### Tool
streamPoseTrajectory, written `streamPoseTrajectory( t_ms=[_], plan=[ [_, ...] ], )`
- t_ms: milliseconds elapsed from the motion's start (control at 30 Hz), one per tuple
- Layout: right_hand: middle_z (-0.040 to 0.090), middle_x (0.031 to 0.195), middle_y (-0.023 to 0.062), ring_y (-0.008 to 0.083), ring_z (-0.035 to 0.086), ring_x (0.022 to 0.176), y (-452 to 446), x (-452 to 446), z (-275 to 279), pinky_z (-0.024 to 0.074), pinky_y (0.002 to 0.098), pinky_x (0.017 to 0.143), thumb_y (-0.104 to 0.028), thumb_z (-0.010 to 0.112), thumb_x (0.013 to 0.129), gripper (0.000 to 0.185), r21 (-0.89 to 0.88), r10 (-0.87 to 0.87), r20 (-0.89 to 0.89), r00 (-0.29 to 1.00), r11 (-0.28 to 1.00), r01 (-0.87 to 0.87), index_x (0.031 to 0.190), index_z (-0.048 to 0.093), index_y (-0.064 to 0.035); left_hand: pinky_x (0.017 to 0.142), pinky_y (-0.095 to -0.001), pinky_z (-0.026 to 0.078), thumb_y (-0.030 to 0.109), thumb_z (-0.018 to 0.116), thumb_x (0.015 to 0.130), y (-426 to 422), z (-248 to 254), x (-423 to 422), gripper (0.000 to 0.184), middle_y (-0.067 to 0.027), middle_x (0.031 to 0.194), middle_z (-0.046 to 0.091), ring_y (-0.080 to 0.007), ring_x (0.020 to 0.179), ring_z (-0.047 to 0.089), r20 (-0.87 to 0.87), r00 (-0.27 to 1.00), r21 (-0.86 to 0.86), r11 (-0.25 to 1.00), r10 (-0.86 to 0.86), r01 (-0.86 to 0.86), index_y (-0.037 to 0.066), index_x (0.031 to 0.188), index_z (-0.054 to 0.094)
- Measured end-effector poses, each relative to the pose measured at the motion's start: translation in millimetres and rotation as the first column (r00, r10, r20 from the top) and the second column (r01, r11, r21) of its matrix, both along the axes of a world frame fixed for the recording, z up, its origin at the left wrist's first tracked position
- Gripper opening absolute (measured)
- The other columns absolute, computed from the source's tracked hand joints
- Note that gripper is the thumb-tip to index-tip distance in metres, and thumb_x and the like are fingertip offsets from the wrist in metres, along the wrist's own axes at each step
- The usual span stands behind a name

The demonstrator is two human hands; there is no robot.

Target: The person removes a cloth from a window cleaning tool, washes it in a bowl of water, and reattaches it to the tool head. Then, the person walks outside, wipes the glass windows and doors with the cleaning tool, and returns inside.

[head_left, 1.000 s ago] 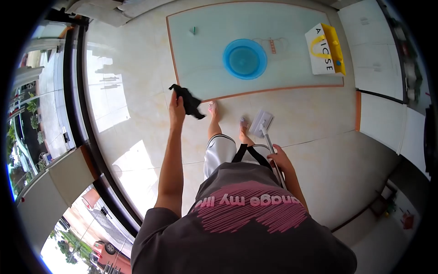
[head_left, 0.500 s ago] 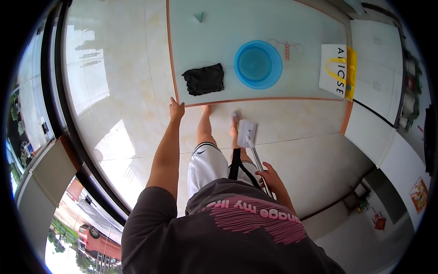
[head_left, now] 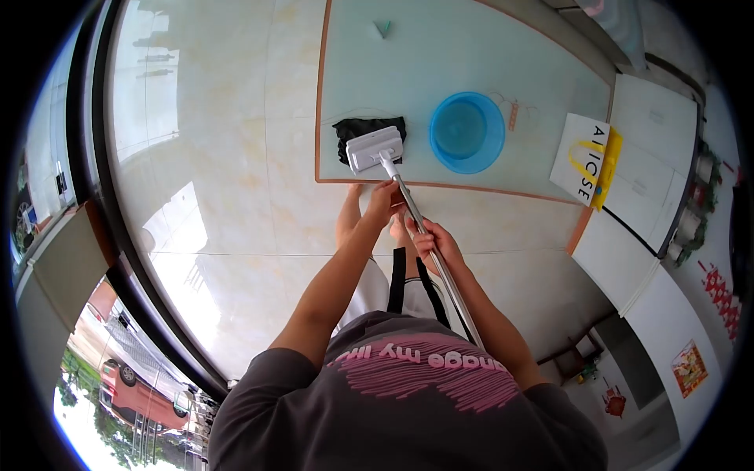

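A flat mop [head_left: 375,148] with a pale grey rectangular head and a silver pole slants across the view. Its head is over a crumpled black cloth [head_left: 369,125] on the glass tabletop and hides part of it; whether the two touch I cannot tell. My left hand [head_left: 382,201] closes on the pole just below the head. Lower down, my right hand [head_left: 435,240] is wrapped round the same pole. To the right of the cloth stands a blue basin [head_left: 468,132], which seems to hold water.
The pale glass table [head_left: 440,55] has a brown edge. A small green triangular object [head_left: 382,30] lies near its far left. At its right corner is a white and yellow bag [head_left: 585,161] beside white cabinets [head_left: 650,165]. Glossy floor tiles [head_left: 228,102] stretch to the left, towards glass doors.
The mop head has risen from beside my leg to over the black cloth. My left hand has left the table corner and come to the pole. My right hand has moved up.
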State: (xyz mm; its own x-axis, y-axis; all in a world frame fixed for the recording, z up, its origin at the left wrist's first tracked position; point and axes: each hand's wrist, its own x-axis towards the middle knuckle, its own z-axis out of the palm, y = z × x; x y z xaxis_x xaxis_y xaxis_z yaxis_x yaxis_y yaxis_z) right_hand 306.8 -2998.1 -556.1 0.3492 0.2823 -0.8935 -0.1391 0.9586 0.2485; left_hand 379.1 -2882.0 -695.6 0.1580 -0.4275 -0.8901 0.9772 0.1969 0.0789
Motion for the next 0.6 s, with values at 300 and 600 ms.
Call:
streamPoseTrajectory(
  t_ms=[300,600],
  plan=[
    [0.049,0.084,0.0065,0.0008,0.038,0.051,5.1,28.0,-22.7,0.0352,0.0127,0.042,-0.022,0.043,0.095,0.025,0.039,0.155,0.045,0.987,0.987,-0.157,0.107,0.045,0.0004,0.061,-0.0327,0.049,0.018,0.051,0.085,6.7,-35.0,42.2,0.015,-0.0071,0.077,0.059,-0.0192,0.07,0.058,-0.126,0.979,0.176,0.967,-0.163,0.184,0.005,0.093,0.056],
    [0.045,0.079,0.0041,0.002,0.037,0.049,7.8,47.2,-22.4,0.0316,0.0139,0.038,-0.02,0.04,0.096,0.029,0.094,0.061,-0.022,0.998,0.994,-0.059,0.114,0.041,0.0025,0.048,-0.0368,0.051,0.012,0.044,0.084,-11.9,-33.4,55.2,0.017,-0.0117,0.075,0.059,-0.0238,0.063,0.06,-0.144,0.964,0.271,0.928,-0.222,0.255,0.0,0.091,0.054]
  ],
)
